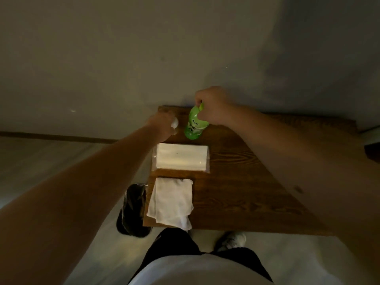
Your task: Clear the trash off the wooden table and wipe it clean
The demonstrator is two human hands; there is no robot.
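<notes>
- Head view looks down on a dark wooden tabletop [236, 182] in dim light, with both bare forearms reaching to its far end.
- Green plastic bottle [194, 125] stands at the far end of the tabletop, leaning a little; it serves as the landmark for what follows.
- Right hand [213, 105] is curled closed around the top of the green plastic bottle, fingers wrapped over the neck and cap.
- Left hand [162, 125] sits just left of the bottle, fingers closed around a small white crumpled wad [174, 122], which peeks out on the side facing the bottle; what the wad is made of cannot be told.
- Pack of white tissues [182, 157] in clear wrap lies flat on the tabletop just nearer the person than the bottle, long side running left to right.
- White cloth [171, 201], loosely folded, lies nearer still than the tissues, by the near left corner of the tabletop, with 1 corner hanging over the near edge.
- Black bin with a glossy liner [132, 210] stands on the floor left of the cloth, against the tabletop's left edge and well nearer the person than the bottle.
- Pale shoe [232, 240] and dark shorts [174, 243] show below the near edge of the tabletop.
</notes>
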